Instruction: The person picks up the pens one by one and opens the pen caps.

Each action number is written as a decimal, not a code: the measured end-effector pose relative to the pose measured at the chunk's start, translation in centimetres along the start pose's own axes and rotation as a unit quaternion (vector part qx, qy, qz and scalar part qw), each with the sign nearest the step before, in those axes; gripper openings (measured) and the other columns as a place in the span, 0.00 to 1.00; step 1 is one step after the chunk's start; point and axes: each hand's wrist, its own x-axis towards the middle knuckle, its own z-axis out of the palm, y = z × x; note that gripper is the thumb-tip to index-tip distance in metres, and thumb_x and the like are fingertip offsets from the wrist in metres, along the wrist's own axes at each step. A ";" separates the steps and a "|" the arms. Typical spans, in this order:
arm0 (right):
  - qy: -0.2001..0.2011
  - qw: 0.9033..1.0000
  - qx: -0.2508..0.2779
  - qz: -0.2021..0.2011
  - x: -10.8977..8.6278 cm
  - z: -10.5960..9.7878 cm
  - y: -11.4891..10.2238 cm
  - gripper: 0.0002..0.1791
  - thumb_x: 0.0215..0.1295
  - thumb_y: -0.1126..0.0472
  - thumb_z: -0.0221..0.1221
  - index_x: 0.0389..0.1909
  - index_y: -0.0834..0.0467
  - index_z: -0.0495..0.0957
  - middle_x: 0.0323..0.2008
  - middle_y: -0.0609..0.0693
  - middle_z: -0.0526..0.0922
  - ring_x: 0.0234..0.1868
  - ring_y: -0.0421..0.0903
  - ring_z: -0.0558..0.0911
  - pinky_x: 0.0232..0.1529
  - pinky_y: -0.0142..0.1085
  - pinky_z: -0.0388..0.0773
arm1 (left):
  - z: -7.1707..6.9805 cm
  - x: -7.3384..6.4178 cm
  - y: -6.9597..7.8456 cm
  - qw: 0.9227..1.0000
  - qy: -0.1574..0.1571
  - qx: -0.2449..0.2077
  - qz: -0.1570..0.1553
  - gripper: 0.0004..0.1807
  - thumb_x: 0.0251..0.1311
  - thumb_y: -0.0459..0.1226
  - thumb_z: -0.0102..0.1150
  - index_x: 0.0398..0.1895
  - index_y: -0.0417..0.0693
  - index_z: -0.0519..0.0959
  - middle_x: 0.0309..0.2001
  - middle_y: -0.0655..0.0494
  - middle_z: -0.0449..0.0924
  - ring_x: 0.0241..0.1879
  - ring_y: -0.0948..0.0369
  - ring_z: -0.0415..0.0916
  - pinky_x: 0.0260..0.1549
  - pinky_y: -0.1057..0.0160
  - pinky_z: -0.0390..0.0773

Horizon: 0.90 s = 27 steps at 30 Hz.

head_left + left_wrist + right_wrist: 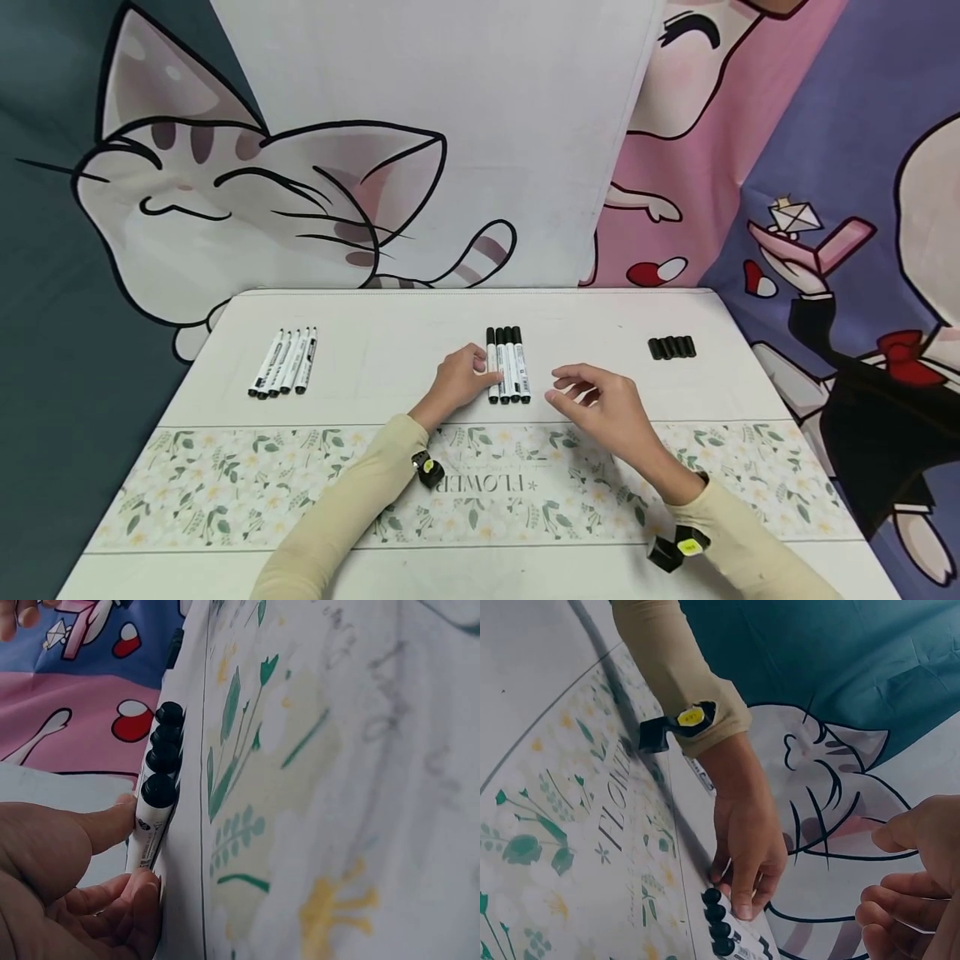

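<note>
Several white markers with black caps lie side by side in a row mid-table, their black ends towards me in the left wrist view. My left hand is at the row's left end, pinching the outermost marker between thumb and curled fingers. In the right wrist view, the left thumb lies against that marker. To the right of the row hovers my right hand, fingers loosely bent and holding nothing; it appears at the edge of the right wrist view as well.
At the table's left lie several uncapped white markers, tips pointing away. Several loose black caps stand in a row on the right. A floral strip crosses the white table in front. Cartoon-printed cloth hangs behind the far edge.
</note>
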 end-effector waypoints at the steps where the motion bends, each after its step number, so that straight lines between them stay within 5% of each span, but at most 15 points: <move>1: -0.001 1.000 -0.002 0.000 0.1 0.0 0.0 0.15 0.64 0.54 0.71 0.49 0.53 0.86 0.37 0.43 0.88 0.34 0.38 0.84 0.36 0.37 0.83 | -0.1 0.0 0.0 1.000 0.001 0.000 -0.003 0.26 0.61 0.47 0.72 0.55 0.40 0.80 0.41 0.52 0.84 0.41 0.54 0.80 0.45 0.54 0.79; 10: -0.014 1.000 -0.014 0.004 1.3 0.1 0.0 0.14 0.65 0.53 0.70 0.49 0.53 0.86 0.38 0.44 0.88 0.35 0.38 0.84 0.37 0.35 0.82 | -0.1 0.1 0.2 0.999 0.009 0.039 -0.017 0.24 0.58 0.47 0.71 0.48 0.35 0.82 0.39 0.45 0.86 0.34 0.55 0.80 0.36 0.57 0.82; 15: -0.019 1.000 -0.009 0.006 1.7 0.4 0.1 0.14 0.65 0.53 0.70 0.48 0.54 0.86 0.37 0.45 0.88 0.35 0.39 0.84 0.37 0.36 0.82 | -0.1 0.1 0.3 0.999 0.022 0.035 -0.028 0.17 0.56 0.44 0.72 0.25 0.46 0.73 0.23 0.55 0.71 0.24 0.59 0.68 0.24 0.64 0.70; 18: -0.023 1.000 -0.008 0.006 1.9 0.5 0.3 0.14 0.65 0.53 0.70 0.48 0.54 0.86 0.37 0.44 0.89 0.34 0.39 0.84 0.37 0.35 0.82 | -0.2 0.0 0.3 0.999 0.022 0.027 -0.037 0.19 0.54 0.43 0.71 0.23 0.47 0.69 0.21 0.55 0.64 0.22 0.59 0.62 0.22 0.64 0.64; 20: -0.025 1.000 -0.007 0.009 2.0 0.4 0.4 0.13 0.65 0.54 0.70 0.47 0.54 0.87 0.37 0.44 0.89 0.34 0.39 0.84 0.36 0.35 0.82 | -0.5 0.0 0.1 0.998 0.025 0.028 -0.042 0.15 0.53 0.42 0.71 0.28 0.44 0.73 0.25 0.54 0.68 0.25 0.59 0.64 0.23 0.64 0.66; 27: -0.033 0.999 -0.011 0.012 2.6 0.1 1.1 0.13 0.64 0.54 0.71 0.45 0.55 0.87 0.33 0.44 0.88 0.31 0.39 0.83 0.35 0.35 0.82 | -2.2 -0.6 -0.9 0.999 0.013 0.011 -0.028 0.13 0.58 0.40 0.64 0.19 0.48 0.74 0.15 0.60 0.66 0.17 0.63 0.63 0.18 0.66 0.63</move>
